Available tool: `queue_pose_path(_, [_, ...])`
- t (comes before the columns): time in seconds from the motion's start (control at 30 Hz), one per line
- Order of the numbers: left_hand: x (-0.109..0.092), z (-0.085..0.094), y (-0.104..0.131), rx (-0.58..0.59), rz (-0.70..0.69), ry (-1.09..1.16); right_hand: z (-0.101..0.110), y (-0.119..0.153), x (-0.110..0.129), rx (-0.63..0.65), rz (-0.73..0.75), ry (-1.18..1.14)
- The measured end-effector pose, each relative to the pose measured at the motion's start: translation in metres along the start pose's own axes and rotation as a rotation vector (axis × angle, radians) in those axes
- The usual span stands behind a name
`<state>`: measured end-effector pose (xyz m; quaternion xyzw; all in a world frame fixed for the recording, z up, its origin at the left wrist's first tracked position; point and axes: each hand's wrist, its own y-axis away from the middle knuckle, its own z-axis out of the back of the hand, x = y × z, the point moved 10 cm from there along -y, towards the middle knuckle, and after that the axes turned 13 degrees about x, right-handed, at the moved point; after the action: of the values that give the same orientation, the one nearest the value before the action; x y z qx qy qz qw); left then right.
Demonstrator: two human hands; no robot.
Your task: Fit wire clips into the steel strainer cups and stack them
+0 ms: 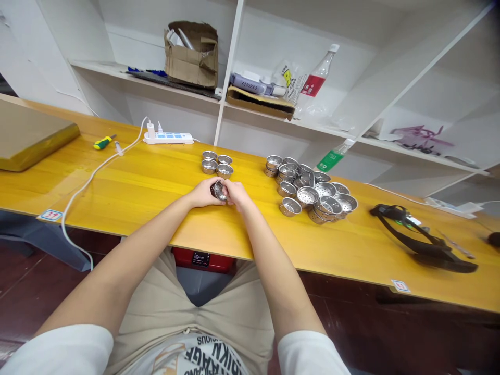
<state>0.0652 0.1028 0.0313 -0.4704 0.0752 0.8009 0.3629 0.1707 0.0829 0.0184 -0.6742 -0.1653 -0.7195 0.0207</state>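
Between my two hands, low over the yellow table, is a small perforated metal cup [220, 191], tilted on its side with its mouth toward the right. My left hand [205, 194] wraps round its left side. From the right, my right hand [236, 195] closes on its rim, fingers at the mouth; their tips are partly hidden. Just beyond my hands stand several similar metal cups [209, 166], upright in a close group. A larger heap of perforated metal cups [308, 196] lies to the right, some stacked and some tilted.
A white power strip [169, 138] with a cable lies at the back left, near a green-yellow screwdriver [103, 142]. A large flat box [35, 136] is at far left. Black headgear [422, 237] rests at right. Behind the table are shelves holding a cardboard box [191, 62] and a bottle [317, 78].
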Motion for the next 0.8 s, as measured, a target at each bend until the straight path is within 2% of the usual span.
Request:
queue_pose_path(0.3, [-0.0025,0.0008,0.0015,-0.002,0.006,0.005,0.0019,-0.0003,0.0029,-0.027,0.03,-0.004])
queue_pose_path(0.8, [-0.0056,-0.0009,0.0018,0.012,0.0,0.021,-0.0001,0.0053,0.0049,-0.035,0.001,-0.004])
